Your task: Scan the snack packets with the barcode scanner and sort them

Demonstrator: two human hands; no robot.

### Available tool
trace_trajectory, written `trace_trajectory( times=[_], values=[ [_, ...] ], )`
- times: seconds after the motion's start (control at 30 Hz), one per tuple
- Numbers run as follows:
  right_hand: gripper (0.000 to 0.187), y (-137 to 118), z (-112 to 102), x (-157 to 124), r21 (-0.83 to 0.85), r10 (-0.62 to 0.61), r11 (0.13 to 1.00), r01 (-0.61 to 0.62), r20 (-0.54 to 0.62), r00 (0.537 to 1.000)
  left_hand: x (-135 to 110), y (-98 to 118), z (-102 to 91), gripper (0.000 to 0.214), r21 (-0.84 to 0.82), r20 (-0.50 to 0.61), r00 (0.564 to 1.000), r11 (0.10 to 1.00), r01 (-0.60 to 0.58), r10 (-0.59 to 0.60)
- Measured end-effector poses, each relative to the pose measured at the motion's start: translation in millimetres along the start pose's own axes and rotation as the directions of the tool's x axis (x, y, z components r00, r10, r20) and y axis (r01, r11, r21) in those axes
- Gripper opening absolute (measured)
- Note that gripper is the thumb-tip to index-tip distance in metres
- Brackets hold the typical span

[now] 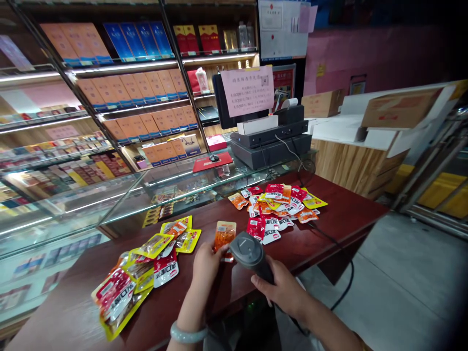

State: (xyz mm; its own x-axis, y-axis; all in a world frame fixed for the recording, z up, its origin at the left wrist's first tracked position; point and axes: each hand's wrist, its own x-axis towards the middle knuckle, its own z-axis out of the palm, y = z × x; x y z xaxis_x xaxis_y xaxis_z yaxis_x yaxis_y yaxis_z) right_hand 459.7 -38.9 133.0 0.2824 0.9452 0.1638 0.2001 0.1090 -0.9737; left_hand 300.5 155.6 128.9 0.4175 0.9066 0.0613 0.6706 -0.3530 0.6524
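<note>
My right hand point(288, 287) is wrapped round the handle of a dark grey barcode scanner point(248, 251), its head tilted over the table. Just left of the scanner, an orange snack packet point(224, 234) is pinched at its lower part by my left hand point(206, 263); the scanner hides part of the packet's bottom edge. To the left lies a heap of yellow, red and white snack packets point(141, 268). Another pile of red, white and orange snack packets point(274, 204) is spread farther back to the right.
The dark red table point(340, 209) stands against a glass display counter point(175, 180). On the counter are a monitor with a pink paper sign point(248, 90), a black cash drawer point(270, 148) and a mouse point(214, 157). The scanner's cable point(351, 273) hangs past the table's right edge. Boxed goods fill shelves behind.
</note>
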Motion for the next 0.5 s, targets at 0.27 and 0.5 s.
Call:
trace_trajectory(
  times=[0.27, 0.5],
  values=[
    [0.040, 13, -7, -1, -0.015, 0.065, 0.998, -0.066, -0.068, 0.996, 57, 65, 30.1, 0.037, -0.387, 0.126, 0.992, 0.921, 0.051, -0.002],
    [0.043, 20, -9, 1, -0.008, 0.108, 0.994, -0.109, -0.083, 0.991, 55, 17, 10.5, 0.082, 0.199, -0.165, 0.971, 0.970, -0.138, 0.172]
  ],
)
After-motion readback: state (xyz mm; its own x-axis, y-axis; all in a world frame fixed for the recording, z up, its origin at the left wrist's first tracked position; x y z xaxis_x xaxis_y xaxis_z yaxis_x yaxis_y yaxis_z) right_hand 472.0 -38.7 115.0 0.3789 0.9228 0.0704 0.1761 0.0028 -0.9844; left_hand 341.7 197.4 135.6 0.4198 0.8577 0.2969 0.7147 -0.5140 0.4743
